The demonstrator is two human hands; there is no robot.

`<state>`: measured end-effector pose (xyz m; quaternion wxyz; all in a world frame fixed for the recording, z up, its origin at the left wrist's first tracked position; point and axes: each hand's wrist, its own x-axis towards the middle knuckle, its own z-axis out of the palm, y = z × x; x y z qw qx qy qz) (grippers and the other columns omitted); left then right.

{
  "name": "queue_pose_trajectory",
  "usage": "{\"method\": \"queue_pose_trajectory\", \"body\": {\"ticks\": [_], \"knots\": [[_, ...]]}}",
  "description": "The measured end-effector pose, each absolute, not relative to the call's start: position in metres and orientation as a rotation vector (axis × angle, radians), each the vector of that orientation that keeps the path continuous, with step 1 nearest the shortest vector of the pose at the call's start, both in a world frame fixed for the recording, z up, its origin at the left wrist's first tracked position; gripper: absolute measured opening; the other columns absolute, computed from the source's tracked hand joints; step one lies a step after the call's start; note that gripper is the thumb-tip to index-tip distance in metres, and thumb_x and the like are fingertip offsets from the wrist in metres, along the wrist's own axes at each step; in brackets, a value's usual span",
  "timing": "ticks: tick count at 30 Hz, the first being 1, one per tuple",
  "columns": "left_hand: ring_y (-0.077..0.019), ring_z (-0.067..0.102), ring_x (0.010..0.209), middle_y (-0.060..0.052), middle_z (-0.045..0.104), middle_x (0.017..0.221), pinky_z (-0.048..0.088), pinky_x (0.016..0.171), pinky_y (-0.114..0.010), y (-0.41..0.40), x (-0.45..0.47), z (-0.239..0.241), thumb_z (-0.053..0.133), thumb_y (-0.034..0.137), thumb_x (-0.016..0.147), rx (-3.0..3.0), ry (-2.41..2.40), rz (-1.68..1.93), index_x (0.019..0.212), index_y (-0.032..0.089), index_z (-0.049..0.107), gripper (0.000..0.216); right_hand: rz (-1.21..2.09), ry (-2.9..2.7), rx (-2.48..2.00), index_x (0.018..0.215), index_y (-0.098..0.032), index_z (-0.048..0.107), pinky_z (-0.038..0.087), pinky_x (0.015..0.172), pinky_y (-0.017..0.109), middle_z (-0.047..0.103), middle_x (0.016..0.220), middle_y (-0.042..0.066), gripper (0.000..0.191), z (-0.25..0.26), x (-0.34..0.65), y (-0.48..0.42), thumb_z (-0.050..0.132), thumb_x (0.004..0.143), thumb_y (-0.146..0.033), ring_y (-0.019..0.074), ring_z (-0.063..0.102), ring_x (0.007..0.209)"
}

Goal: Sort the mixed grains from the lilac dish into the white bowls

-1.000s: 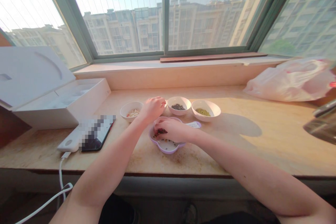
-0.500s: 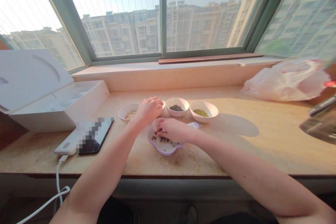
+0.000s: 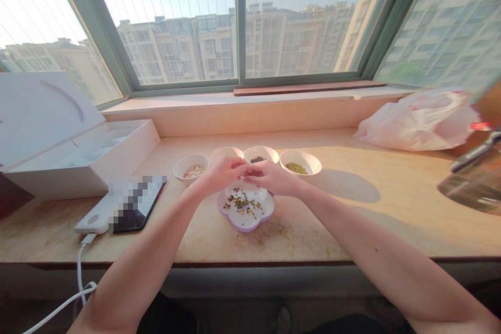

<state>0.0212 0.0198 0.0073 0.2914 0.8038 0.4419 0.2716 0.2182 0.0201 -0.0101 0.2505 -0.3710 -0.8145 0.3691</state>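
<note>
Over the back rim of a purple-edged, scalloped dish (image 3: 246,223), my left hand (image 3: 226,171) and my right hand (image 3: 271,176) meet at the fingertips. Both have their fingers drawn together in a pinch; anything between them is too small or hidden to see. Mixed green, dark and pale beans (image 3: 243,202) lie scattered in the dish. Behind the hands stand small white bowls: one with pale and reddish bits (image 3: 193,171), one partly covered by my left hand (image 3: 226,152), one with dark beans (image 3: 258,159), and one with green beans (image 3: 296,168).
To the left are an open white box (image 3: 90,156), a phone (image 3: 136,209) and a white power bank (image 3: 94,219) with a cable (image 3: 80,266). A plastic bag (image 3: 418,120) and a dark glossy object (image 3: 473,182) sit at right. The counter's front edge (image 3: 266,263) runs below my arms.
My right hand has lifted out of the dish and moved up to my left hand, uncovering the beans. My left hand has come slightly forward, off the second bowl.
</note>
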Motion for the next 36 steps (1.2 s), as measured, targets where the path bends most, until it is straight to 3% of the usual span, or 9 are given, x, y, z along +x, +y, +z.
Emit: {"method": "queue_pose_trajectory", "body": {"ticks": [3,7,13,21,29,36], "knots": [[-0.0151,0.067,0.074,-0.006,0.073,0.079,0.053,0.070,-0.026,0.017,0.023,0.007,0.053,0.034,0.097,1.862,1.053,0.723,0.079,0.014,0.074,0.034,1.158,-1.967,-1.011,0.089,-0.014,0.070,0.036,0.057,0.025,0.062,0.071,-0.001,0.041,-0.009,0.227,0.024,0.072,0.084,-0.055,0.0109,0.050,0.063],[-0.0145,0.070,0.083,-0.009,0.077,0.092,0.057,0.080,-0.027,0.010,0.025,0.009,0.058,0.029,0.095,1.723,0.935,0.722,0.086,0.014,0.077,0.026,1.244,-1.742,-0.989,0.083,-0.015,0.066,0.031,0.052,0.024,0.057,0.064,-0.003,0.054,-0.010,0.228,0.023,0.079,0.072,-0.066,0.0098,0.045,0.057],[-0.0146,0.069,0.073,-0.007,0.074,0.080,0.055,0.070,-0.027,0.009,0.025,0.008,0.062,0.038,0.096,1.927,1.013,0.786,0.090,0.014,0.076,0.029,1.285,-1.661,-0.969,0.076,-0.017,0.060,0.029,0.049,0.024,0.050,0.057,-0.006,0.057,-0.006,0.224,0.018,0.083,0.065,-0.068,0.0084,0.040,0.052],[-0.0127,0.065,0.070,-0.005,0.071,0.079,0.054,0.066,-0.025,0.009,0.024,0.011,0.058,0.031,0.096,1.963,1.004,0.855,0.085,0.014,0.073,0.025,1.294,-1.693,-1.008,0.077,-0.019,0.059,0.027,0.048,0.023,0.050,0.056,-0.006,0.056,-0.007,0.230,0.022,0.082,0.067,-0.069,0.0081,0.039,0.050],[-0.0131,0.062,0.076,-0.005,0.072,0.084,0.052,0.071,-0.026,0.004,0.026,0.018,0.057,0.032,0.095,1.848,0.945,1.057,0.095,0.015,0.075,0.025,0.692,-2.323,-1.053,0.077,-0.018,0.074,0.040,0.061,0.027,0.066,0.072,0.000,0.015,-0.017,0.223,0.015,0.076,0.084,-0.031,0.0127,0.056,0.065],[-0.0150,0.062,0.080,-0.006,0.075,0.087,0.049,0.074,-0.027,0.017,0.021,0.012,0.060,0.033,0.092,1.885,1.129,1.129,0.097,0.014,0.080,0.028,0.610,-2.492,-0.982,0.081,-0.019,0.079,0.043,0.067,0.030,0.071,0.079,0.004,0.013,-0.013,0.219,0.009,0.070,0.090,-0.022,0.0160,0.060,0.070]]}}
